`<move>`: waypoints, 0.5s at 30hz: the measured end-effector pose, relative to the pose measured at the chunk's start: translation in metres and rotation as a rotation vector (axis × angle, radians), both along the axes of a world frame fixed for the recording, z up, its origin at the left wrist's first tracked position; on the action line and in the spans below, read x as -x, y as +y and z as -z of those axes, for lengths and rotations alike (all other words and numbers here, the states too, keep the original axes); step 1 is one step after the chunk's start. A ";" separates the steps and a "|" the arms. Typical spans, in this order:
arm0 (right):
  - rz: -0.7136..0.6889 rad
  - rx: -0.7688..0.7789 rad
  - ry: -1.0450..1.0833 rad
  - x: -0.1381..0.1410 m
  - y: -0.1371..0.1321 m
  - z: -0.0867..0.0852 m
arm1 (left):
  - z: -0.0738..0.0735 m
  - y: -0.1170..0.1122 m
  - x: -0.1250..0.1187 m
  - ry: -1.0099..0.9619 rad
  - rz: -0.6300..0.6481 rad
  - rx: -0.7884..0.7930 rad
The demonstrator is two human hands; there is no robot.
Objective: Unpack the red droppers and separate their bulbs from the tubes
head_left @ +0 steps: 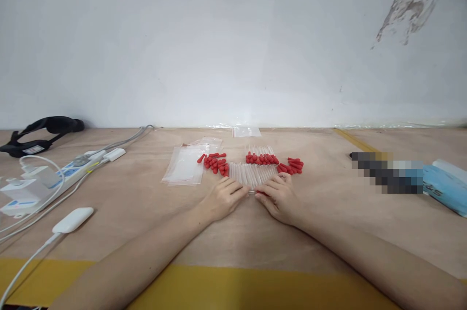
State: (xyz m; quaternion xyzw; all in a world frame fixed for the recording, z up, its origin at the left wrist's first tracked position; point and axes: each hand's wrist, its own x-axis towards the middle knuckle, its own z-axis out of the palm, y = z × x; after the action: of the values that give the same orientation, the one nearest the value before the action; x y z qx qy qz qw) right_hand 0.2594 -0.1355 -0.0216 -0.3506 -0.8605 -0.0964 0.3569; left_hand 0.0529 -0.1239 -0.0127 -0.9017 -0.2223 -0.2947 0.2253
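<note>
My left hand (225, 198) is closed in a pinch on a clear dropper tube (251, 192), whose end points right. Facing it, my right hand (280, 198) pinches a red rubber bulb, of which only a bit of red shows at the fingertips. The two hands nearly meet. Just beyond them lies a row of clear dropper tubes (251, 173). Loose red bulbs (215, 163) are heaped to its left, and another small heap of red bulbs (292, 166) sits to its right. Behind the row, several droppers (261, 158) lie with red bulbs on their near ends.
Clear plastic bags (184, 166) are stacked left of the bulbs. A power strip (73, 173) with chargers, a white corded device (73, 220) and a black strap (44, 132) are at left. A blue packet (445, 188) lies far right. The wall (233, 57) closes the back.
</note>
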 end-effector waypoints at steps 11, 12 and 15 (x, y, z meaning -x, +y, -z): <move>0.020 -0.184 -0.101 -0.003 -0.005 -0.005 | -0.001 -0.003 0.000 0.085 -0.007 -0.006; 0.020 -0.197 -0.117 -0.004 -0.005 -0.005 | -0.001 -0.003 0.000 0.081 -0.003 -0.004; 0.021 -0.229 -0.176 -0.006 -0.005 -0.005 | -0.002 -0.003 0.001 0.072 0.004 0.003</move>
State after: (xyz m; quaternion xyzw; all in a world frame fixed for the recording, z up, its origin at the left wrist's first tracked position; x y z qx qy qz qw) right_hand 0.2654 -0.1406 -0.0169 -0.3067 -0.8682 -0.2280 0.3166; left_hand 0.0519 -0.1272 -0.0104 -0.9126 -0.2125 -0.2621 0.2310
